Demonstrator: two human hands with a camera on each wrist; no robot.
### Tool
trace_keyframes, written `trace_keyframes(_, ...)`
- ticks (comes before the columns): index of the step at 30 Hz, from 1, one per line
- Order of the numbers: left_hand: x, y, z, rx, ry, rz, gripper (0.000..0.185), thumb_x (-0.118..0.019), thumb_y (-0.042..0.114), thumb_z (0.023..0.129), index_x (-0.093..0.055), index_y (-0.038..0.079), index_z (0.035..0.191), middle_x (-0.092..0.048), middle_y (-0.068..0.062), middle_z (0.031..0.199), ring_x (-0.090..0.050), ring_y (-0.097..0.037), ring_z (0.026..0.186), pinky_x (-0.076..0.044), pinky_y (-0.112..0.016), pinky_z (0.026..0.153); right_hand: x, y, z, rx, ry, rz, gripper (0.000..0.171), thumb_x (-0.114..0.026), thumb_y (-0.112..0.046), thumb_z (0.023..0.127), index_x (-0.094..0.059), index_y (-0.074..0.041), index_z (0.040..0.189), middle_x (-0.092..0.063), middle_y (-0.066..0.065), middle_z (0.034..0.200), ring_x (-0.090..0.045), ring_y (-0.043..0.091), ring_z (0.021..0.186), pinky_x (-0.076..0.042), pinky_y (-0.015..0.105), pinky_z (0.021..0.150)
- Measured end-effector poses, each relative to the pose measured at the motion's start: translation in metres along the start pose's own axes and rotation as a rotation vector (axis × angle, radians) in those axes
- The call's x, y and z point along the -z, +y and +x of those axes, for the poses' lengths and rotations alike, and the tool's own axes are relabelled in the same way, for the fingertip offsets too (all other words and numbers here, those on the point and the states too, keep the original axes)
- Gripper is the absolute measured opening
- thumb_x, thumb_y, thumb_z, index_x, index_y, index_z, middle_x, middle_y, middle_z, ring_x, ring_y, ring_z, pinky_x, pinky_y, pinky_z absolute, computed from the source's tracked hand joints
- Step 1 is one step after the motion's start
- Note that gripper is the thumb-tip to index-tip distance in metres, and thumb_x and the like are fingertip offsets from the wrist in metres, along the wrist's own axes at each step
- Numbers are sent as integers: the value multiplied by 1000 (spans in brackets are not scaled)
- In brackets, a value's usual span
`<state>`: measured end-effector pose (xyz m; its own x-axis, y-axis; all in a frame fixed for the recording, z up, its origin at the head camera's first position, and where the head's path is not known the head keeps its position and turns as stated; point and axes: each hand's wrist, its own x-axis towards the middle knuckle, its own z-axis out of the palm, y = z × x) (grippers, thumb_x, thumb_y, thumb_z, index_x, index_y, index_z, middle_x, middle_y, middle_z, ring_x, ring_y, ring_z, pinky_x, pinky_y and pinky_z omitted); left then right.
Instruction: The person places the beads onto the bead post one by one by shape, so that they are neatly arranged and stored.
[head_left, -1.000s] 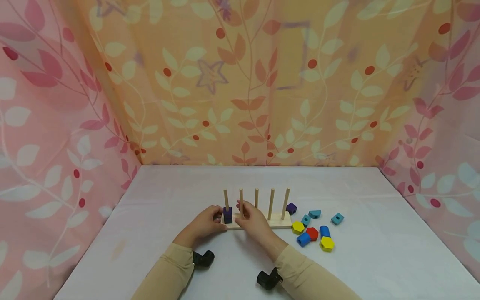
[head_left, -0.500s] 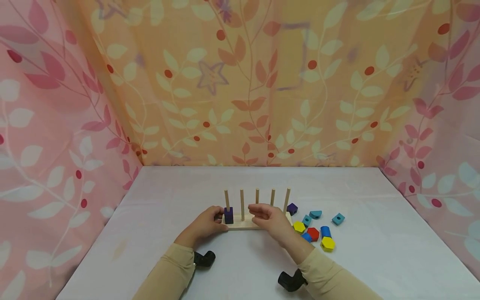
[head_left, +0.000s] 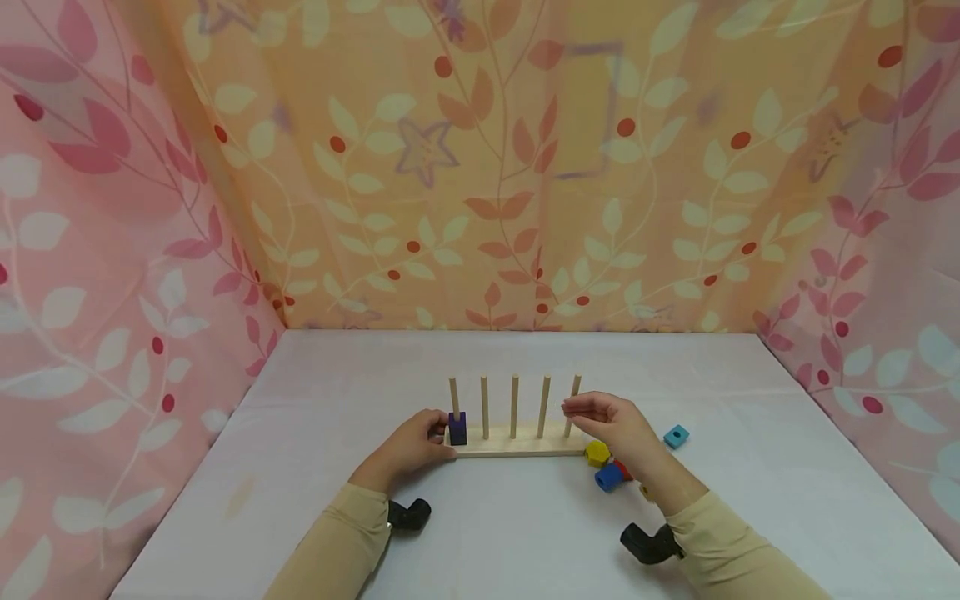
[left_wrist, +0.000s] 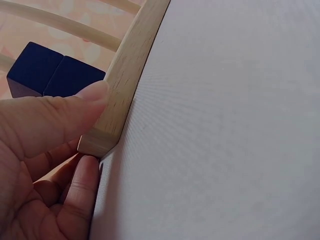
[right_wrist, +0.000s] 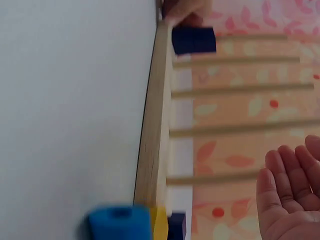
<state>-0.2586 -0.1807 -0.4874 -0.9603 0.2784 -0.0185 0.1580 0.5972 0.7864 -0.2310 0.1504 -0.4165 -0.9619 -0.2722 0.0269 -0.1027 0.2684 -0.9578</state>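
**A:** Since a second ago our right hand (head_left: 618, 427) has swung from the second peg over to the right end of the peg board (head_left: 517, 448). Left hand (head_left: 415, 446) hasn't budged. Board and dark blue block unchanged too.

**B:** Right hand holding anything?

**A:** No. Fingers loose and slightly apart, nothing in them; the wrist view shows an open palm (right_wrist: 290, 195). It hovers just off the rightmost peg (head_left: 573, 404), above the loose blocks.

**B:** Left hand?

**A:** We grip the board's left end: thumb (left_wrist: 55, 117) pressed on its top edge, other fingers curled under the corner. Clamped on the board.

**B:** Dark blue block?

**A:** Dark blue block (head_left: 457, 427) is threaded on the leftmost peg (head_left: 453, 395), sitting down on the board, right next to our left thumb. Other four pegs are bare.

**B:** Loose pieces?

**A:** All off the board's right end. Yellow block (head_left: 597, 452) just beside the board's corner, blue cylinder (head_left: 608, 477) a bit nearer us, a red one mostly hidden under the right hand, teal block (head_left: 676, 436) further right of the board. Anything else there is covered by the hand; can't tell.
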Motion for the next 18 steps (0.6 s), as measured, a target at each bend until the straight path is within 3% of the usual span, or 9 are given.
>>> trace_keyframes(8, 2, 1, -1, 22, 3, -4, 46, -79, 15, 70, -57, 5, 109, -53, -6, 104, -51, -19, 97, -45, -37, 89, 25, 15, 16, -103, 115, -211, 24, -59, -17, 90, -60, -5, 110, -62, 12, 110, -56, 28, 102, -45, 41, 92)
trace_keyframes(18, 0, 0, 0, -14, -3, 7, 46, -79, 15, 70, -57, 3, 108, -54, -7, 104, -52, -19, 96, -46, -35, 86, 25, 27, 40, -186, 121, -377, 23, -62, -13, 87, -59, -1, 107, -62, 13, 102, -56, 26, 92, -50, 38, 81)
